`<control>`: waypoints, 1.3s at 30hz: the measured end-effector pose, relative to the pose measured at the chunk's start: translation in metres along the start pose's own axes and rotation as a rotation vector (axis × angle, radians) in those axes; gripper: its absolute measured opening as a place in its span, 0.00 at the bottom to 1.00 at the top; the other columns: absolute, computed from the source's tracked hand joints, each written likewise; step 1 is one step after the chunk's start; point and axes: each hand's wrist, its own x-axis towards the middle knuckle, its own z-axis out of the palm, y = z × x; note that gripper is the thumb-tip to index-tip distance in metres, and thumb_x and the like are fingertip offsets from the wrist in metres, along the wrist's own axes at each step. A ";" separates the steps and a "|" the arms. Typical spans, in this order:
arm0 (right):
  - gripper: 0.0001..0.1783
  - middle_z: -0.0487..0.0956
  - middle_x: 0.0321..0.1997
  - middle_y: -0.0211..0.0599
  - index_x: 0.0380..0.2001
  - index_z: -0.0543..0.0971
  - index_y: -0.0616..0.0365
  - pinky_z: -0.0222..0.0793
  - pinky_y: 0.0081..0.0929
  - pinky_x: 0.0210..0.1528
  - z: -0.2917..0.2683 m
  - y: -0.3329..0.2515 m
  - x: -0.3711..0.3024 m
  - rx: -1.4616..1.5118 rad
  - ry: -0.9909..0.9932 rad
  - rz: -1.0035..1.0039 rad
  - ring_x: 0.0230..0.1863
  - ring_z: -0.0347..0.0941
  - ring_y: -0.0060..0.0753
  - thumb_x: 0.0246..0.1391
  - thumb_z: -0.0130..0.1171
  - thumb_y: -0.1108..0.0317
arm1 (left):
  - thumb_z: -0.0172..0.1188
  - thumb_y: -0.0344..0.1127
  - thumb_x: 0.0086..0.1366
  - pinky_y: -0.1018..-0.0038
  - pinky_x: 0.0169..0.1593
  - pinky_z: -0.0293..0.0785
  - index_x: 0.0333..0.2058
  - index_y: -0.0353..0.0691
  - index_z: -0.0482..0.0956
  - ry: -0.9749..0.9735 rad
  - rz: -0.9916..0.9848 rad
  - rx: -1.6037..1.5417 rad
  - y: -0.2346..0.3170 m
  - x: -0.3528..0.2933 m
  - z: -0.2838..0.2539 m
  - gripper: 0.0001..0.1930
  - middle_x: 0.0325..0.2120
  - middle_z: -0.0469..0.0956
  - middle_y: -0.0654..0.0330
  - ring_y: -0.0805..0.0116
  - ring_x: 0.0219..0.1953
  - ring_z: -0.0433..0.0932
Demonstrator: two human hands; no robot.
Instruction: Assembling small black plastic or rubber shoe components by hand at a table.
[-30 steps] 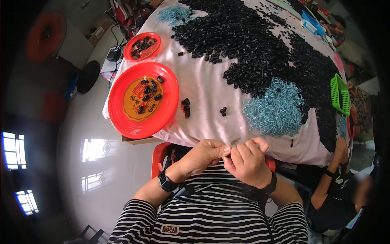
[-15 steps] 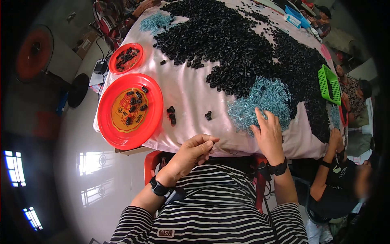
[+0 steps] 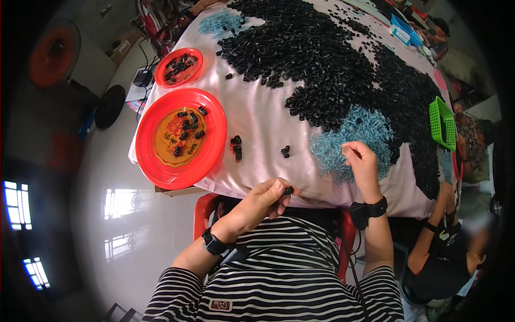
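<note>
My left hand (image 3: pixel 256 206) is closed at the near table edge, a small black plastic piece (image 3: pixel 288 191) pinched between its thumb and fingers. Over the heap of small pale-blue pieces (image 3: pixel 343 142) is my right hand (image 3: pixel 362 160), its thumb and fingertips pressed together; whatever may be between them is too small to name. Two little clusters of black pieces, one on the left (image 3: pixel 236 147) and one in the middle (image 3: pixel 286 152), lie on the pink cloth in front of me. To their left, a large red plate (image 3: pixel 212 155) holds several black pieces.
A smaller red plate (image 3: pixel 199 60) with black pieces stands farther back. A broad black heap (image 3: pixel 311 59) covers much of the table. At the right edge sits a green basket (image 3: pixel 441 126). A co-worker (image 3: pixel 440 257) sits close on my right; a fan (image 3: pixel 53 56) stands left.
My right hand has gone from spread fingers to a pinch above the blue heap. My left hand has turned slightly, and the black piece in it now shows. The whole view has shifted a little.
</note>
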 end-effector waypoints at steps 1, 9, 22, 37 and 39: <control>0.08 0.79 0.30 0.25 0.38 0.82 0.63 0.69 0.16 0.29 0.000 -0.009 0.000 0.054 -0.031 0.054 0.27 0.70 0.13 0.64 0.59 0.69 | 0.46 0.60 0.74 0.83 0.29 0.62 0.50 0.33 0.74 0.009 0.013 0.018 -0.001 -0.002 0.000 0.30 0.30 0.68 0.67 0.78 0.30 0.67; 0.06 0.79 0.33 0.26 0.40 0.81 0.62 0.69 0.14 0.29 0.007 -0.008 0.002 0.060 0.024 0.074 0.30 0.71 0.13 0.63 0.60 0.71 | 0.47 0.62 0.73 0.83 0.27 0.56 0.41 0.38 0.71 -0.030 0.012 -0.259 -0.008 0.005 -0.010 0.27 0.27 0.60 0.66 0.77 0.26 0.60; 0.04 0.76 0.30 0.28 0.38 0.80 0.63 0.64 0.18 0.29 0.031 -0.002 -0.015 -0.197 -0.044 -0.229 0.25 0.67 0.17 0.61 0.59 0.75 | 0.57 0.39 0.72 0.82 0.29 0.72 0.45 0.36 0.77 0.420 0.377 0.179 0.050 -0.012 -0.047 0.12 0.33 0.76 0.65 0.78 0.30 0.77; 0.04 0.77 0.32 0.30 0.37 0.79 0.64 0.68 0.20 0.31 0.038 -0.005 -0.022 -0.136 -0.096 -0.224 0.29 0.70 0.20 0.62 0.58 0.75 | 0.61 0.22 0.56 0.58 0.52 0.74 0.49 0.36 0.77 0.961 1.022 1.229 0.044 0.016 -0.067 0.20 0.45 0.76 0.48 0.48 0.48 0.76; 0.04 0.77 0.32 0.30 0.37 0.79 0.64 0.68 0.20 0.32 0.038 -0.004 -0.024 -0.156 -0.099 -0.246 0.29 0.70 0.20 0.62 0.58 0.75 | 0.59 0.25 0.57 0.58 0.58 0.71 0.52 0.32 0.74 0.881 0.917 1.422 0.028 0.031 -0.059 0.21 0.51 0.72 0.44 0.46 0.54 0.73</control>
